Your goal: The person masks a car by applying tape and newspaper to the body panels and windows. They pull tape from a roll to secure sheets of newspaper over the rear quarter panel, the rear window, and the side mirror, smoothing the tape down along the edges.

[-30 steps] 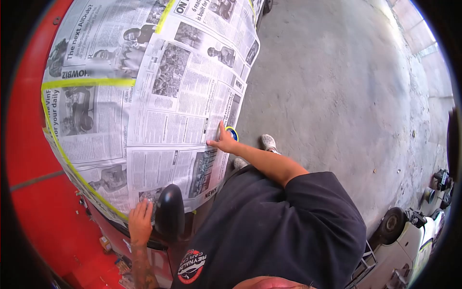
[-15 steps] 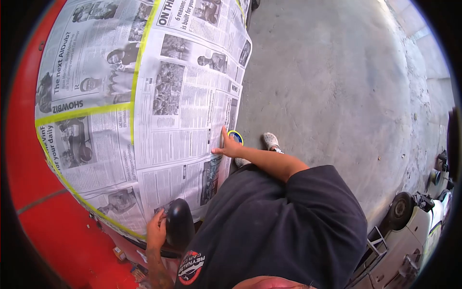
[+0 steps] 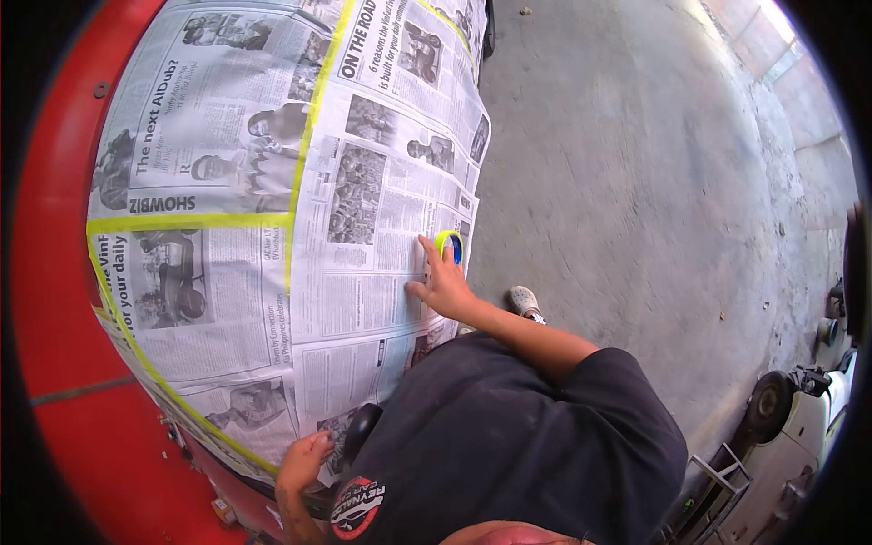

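Observation:
Sheets of newspaper cover the curved surface of a red car, joined by yellow-green strips of masking tape. My right hand lies over the newspaper near its right edge, with thumb and index finger stretched out. A roll of masking tape, yellow-green with a blue inside, hangs on its other fingers. At the lower left, my left hand is closed, its fingertips together by the sheet's lower edge; what they hold, if anything, is hidden. Beside it, a black side mirror is partly covered by my shirt.
Red car bodywork shows along the left. Grey concrete floor stretches to the right, with my light clog on it. A metal frame and a pale vehicle stand at the lower right.
The newspaper has shifted right and down in view. My right hand still carries the tape roll, now tilted over the paper. My left hand's fingers have drawn together, and less of the mirror shows.

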A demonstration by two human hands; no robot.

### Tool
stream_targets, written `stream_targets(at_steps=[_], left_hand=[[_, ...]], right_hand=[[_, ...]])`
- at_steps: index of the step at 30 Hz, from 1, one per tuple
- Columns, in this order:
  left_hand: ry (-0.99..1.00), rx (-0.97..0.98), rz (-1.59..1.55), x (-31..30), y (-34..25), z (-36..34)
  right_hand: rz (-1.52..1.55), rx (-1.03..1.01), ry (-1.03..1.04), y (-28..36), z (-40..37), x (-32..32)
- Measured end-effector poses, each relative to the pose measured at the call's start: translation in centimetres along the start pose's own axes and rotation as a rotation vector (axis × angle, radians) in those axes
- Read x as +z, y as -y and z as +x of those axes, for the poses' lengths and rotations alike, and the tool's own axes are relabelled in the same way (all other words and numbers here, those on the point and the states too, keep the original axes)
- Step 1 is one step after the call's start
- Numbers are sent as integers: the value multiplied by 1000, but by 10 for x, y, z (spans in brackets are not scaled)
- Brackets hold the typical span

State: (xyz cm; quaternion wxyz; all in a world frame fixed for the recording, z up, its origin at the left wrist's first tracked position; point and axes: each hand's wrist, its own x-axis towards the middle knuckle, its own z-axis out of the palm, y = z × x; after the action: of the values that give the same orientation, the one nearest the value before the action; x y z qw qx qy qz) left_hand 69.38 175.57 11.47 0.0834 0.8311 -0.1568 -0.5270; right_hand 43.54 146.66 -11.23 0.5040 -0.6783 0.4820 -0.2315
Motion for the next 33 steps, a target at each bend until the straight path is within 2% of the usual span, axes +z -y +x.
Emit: stream_targets(at_steps=[3, 5, 6, 9, 11, 13, 17, 19, 22, 25, 30, 33], left_hand=[[-2, 4, 78, -3, -9, -3], [-3, 68, 392, -8, -24, -7], [-2, 90, 543, -10, -32, -11], [-19, 191, 487, -7, -58, -26], [-128, 299, 454, -1, -85, -41], [-332, 441, 346, 10, -111, -47], [-550, 931, 306, 34, -158, -42], [-534, 1142, 302, 48, -181, -37], [-489, 1255, 271, 60, -210, -28], [-449, 1131, 305, 63, -218, -9], [-452, 1188, 93, 75, -217, -1], [-596, 1362, 254, 73, -206, 12]], right_hand=[[-8, -229, -30, 35, 4, -14], [105, -348, -18, 59, 0, -27], [259, -488, -72, 71, -2, -31], [567, -454, 86, 93, -11, -50], [400, -497, 75, 103, -13, -60], [330, -560, 169, 109, -15, -66], [433, -605, 232, 116, -19, -54], [343, -639, 248, 123, -26, -54], [142, -839, 161, 134, -32, -53], [-94, -1038, 73, 144, -39, -57], [-166, -1045, 59, 136, -42, -55], [-120, -1061, 43, 138, -40, -53]])
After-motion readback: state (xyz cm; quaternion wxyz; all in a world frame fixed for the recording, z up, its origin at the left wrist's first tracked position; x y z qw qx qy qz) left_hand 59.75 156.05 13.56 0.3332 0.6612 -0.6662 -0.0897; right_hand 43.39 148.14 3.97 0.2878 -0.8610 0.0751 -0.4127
